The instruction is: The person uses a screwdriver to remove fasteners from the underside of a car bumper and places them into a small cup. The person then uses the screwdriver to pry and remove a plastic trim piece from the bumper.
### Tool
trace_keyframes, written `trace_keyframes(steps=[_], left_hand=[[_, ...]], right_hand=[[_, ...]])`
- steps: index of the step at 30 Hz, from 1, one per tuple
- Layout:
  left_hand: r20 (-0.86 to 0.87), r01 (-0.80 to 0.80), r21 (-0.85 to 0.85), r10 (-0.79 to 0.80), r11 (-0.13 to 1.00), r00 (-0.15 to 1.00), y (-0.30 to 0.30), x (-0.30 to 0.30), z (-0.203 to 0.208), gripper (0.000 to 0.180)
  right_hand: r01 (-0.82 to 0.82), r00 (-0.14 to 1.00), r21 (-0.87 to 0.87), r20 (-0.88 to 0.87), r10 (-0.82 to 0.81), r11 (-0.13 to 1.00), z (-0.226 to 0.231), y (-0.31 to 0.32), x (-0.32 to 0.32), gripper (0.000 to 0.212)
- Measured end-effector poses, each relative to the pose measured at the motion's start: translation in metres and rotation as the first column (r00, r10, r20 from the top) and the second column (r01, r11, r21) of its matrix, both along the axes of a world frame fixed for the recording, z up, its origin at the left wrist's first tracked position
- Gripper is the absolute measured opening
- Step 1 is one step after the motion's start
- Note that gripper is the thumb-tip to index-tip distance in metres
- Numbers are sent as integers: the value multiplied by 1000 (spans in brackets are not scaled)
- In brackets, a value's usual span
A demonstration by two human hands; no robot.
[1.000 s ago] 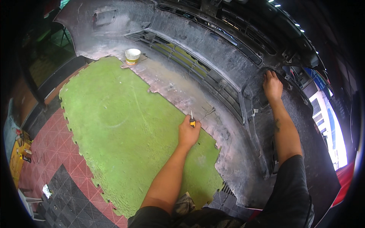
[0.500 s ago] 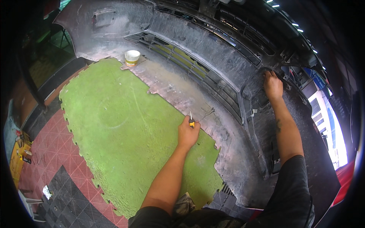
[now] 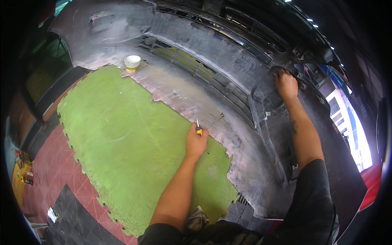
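A large dark car bumper [image 3: 228,53], its inner side dusty and scuffed, stands before me and curves round to the right. My left hand [image 3: 196,143] is closed around a small pointed tool [image 3: 199,130] with a yellow-and-black handle. Its tapered metal tip points up and away from me, above the near edge of the bumper. Over on the right, my right hand [image 3: 287,85] reaches to a rounded recess in the bumper, fingers curled against its edge. Whatever those fingers may pinch is hidden.
A green mat [image 3: 122,130] with jagged edges lies on the floor to the left. Beside the bumper's lower left part stands a white-and-yellow tub [image 3: 132,64]. Red floor tiles [image 3: 49,163] and dark ones [image 3: 77,212] border the mat; yellow equipment [image 3: 21,179] sits at far left.
The whole view has shifted slightly, so the bumper and tub appear farther left. My right hand stays at the recess with its fingers a little changed; the left keeps its grip on the pointed tool.
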State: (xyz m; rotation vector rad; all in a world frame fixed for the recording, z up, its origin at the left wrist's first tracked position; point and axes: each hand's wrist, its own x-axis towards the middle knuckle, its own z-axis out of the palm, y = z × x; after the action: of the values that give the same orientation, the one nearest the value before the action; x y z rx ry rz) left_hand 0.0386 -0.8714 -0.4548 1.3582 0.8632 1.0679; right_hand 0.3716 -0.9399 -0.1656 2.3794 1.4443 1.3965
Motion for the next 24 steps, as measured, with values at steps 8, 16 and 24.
trace_keyframes(steps=[8, 16, 24], left_hand=[[-25, -16, 56, 17, 998, 1000, 1, 4, -3, 25], [-10, -9, 31, 9, 999, 1000, 0, 0, 2, 23], [-62, -19, 64, 23, 998, 998, -1, 7, -6, 24]], right_hand=[[-35, 999, -14, 25, 35, 999, -3, -2, 8, 23], [92, 996, -68, 7, -92, 993, -1, 10, 6, 33], [119, 990, -65, -69, -123, 991, 12, -7, -30, 46]])
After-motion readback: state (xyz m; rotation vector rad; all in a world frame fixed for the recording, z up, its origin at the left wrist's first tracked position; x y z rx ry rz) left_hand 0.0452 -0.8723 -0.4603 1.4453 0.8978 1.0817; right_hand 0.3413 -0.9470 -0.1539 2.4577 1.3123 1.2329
